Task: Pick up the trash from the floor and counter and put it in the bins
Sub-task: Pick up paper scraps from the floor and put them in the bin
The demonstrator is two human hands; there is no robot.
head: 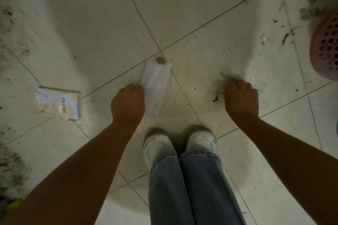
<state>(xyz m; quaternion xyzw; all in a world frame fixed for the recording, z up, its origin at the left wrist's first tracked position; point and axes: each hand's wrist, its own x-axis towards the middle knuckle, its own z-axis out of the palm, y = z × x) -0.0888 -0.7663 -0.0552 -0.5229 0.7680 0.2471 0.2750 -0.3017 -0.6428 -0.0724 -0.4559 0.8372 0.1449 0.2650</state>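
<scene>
I look straight down at a tiled floor. My left hand is closed on the edge of a white paper wrapper, which hangs long and flat. My right hand is closed on a clear zip bag with a blue seal strip. A small pinkish scrap shows just past the wrapper's far end. A cream printed packet lies on the floor to the left of my left hand. A pink perforated bin stands at the right edge, only partly in view.
My two white shoes and blue jeans are below the hands. Dark crumbs and scraps dot the tiles near the bin, with more dirt along the left edge. A small dark bit lies beside my right hand.
</scene>
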